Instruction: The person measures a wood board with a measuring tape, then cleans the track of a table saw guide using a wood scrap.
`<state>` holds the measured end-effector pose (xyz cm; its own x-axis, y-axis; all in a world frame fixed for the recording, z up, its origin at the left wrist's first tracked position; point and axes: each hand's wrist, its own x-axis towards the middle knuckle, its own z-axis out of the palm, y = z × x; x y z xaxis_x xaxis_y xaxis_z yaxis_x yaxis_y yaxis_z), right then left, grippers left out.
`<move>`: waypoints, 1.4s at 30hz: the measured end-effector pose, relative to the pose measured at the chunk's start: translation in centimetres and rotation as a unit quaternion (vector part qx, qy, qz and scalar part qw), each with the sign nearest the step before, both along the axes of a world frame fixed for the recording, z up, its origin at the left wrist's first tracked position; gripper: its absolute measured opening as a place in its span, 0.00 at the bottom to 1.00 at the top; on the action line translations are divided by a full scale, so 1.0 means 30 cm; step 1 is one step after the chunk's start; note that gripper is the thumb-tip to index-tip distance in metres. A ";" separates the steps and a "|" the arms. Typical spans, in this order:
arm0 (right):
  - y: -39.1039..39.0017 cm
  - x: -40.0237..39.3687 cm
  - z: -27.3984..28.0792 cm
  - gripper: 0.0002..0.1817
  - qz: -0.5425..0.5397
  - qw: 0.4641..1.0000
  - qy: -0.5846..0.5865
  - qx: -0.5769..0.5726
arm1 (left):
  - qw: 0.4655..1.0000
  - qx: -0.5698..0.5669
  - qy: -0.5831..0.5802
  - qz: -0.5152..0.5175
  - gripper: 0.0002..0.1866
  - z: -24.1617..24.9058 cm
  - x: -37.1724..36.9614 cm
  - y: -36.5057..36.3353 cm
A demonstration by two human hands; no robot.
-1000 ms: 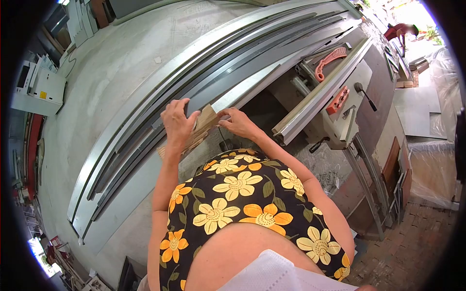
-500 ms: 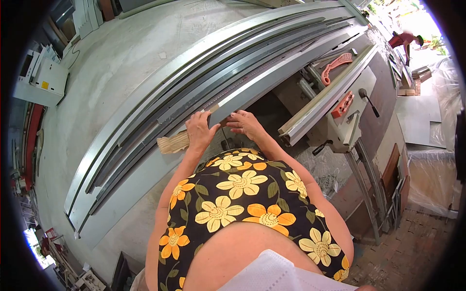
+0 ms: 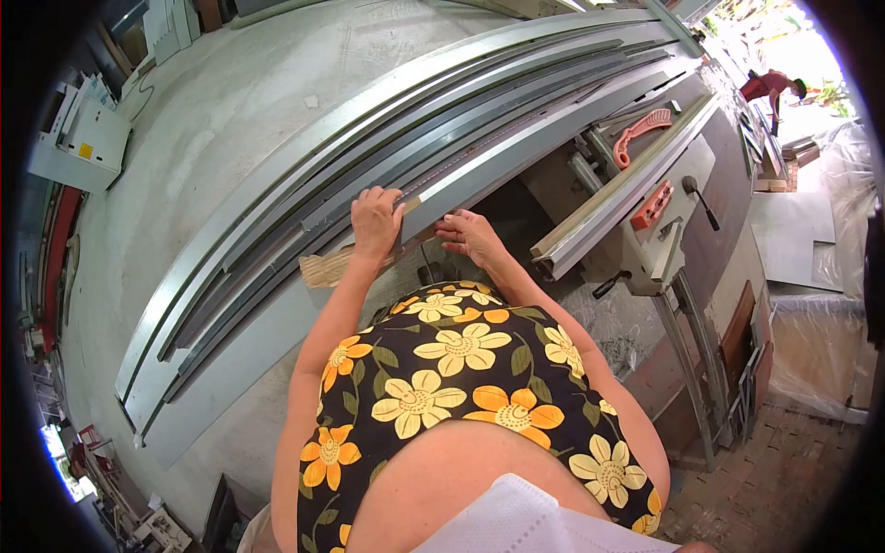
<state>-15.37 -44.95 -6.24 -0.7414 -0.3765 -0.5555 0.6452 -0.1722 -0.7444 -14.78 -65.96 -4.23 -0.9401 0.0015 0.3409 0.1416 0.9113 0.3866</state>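
Observation:
Long grey metal strips (image 3: 461, 112) lie side by side, looking curved in this wide view. My left hand (image 3: 375, 223) rests on the near strip beside a small tan piece (image 3: 411, 205), its fingers bent over the edge; what they grip, if anything, is hidden. Just right of it, my right hand (image 3: 472, 234) is at the near side of the grey bar (image 3: 489, 177), fingers curled toward its edge, with a small reddish-brown bit at the fingertips. A ridged tan piece (image 3: 326, 268) lies left of my left wrist.
To the right stands a machine table (image 3: 714, 170) with a long fence (image 3: 636, 175), a pink-red handle (image 3: 638, 135), a red block (image 3: 653, 205) and a black lever (image 3: 702, 199). A person (image 3: 772, 87) bends over at the far right. A white cabinet (image 3: 96, 147) stands left.
My left hand has shifted slightly up and left, onto the strips, opening a little more space between my hands. My right hand has hardly moved.

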 end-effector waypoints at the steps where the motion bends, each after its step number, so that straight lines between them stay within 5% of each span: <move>1: 0.000 0.000 0.001 0.12 -0.003 1.000 0.001 -0.001 | 1.000 -0.014 0.004 -0.004 0.12 -0.004 -0.015 0.001; 11: -0.005 -0.007 -0.001 0.13 0.016 0.999 0.016 0.038 | 0.998 -0.050 0.025 -0.012 0.05 -0.025 -0.086 -0.004; 19: -0.001 -0.088 -0.017 0.15 0.113 0.981 0.060 0.143 | 0.997 0.065 0.009 -0.046 0.05 0.176 -0.056 0.034; 32: 0.007 -0.102 0.015 0.11 0.126 0.960 0.095 0.232 | 0.992 0.081 0.062 -0.074 0.05 0.419 0.106 0.023; 35: 0.032 -0.092 0.034 0.14 0.007 0.980 0.123 0.155 | 0.989 0.100 0.073 -0.075 0.05 0.442 0.146 -0.014; 38: 0.073 -0.111 0.059 0.23 -0.160 0.987 0.019 0.004 | 0.988 0.121 0.071 -0.067 0.05 0.452 0.190 -0.049; 42: 0.127 -0.145 0.111 0.33 -0.241 0.963 0.052 -0.114 | 0.987 0.130 0.063 -0.066 0.05 0.450 0.247 -0.069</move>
